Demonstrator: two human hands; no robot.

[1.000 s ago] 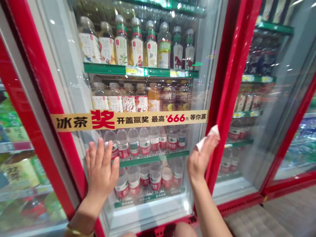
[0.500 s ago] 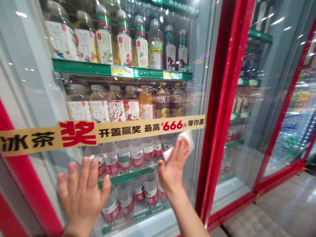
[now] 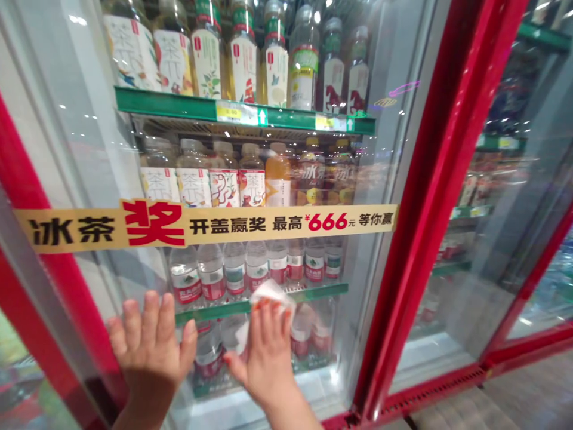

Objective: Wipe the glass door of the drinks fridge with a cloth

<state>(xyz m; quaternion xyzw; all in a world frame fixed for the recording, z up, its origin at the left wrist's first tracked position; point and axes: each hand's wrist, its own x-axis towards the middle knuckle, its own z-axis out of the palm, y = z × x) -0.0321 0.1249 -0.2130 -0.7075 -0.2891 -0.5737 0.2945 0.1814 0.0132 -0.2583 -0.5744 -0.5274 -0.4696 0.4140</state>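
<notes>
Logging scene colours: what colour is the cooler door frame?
Door frame: red, clearest in the head view.

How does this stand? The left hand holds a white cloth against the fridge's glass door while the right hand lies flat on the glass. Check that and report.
The hands are swapped. The head view shows the right hand holding the white cloth against the glass door, while the left hand lies flat on the glass.

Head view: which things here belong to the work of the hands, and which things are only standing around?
In the work: left hand flat on the glass door; right hand with white tissue.
Only around: water bottles, tea bottles, yellow sticker strip, red door frame.
</notes>
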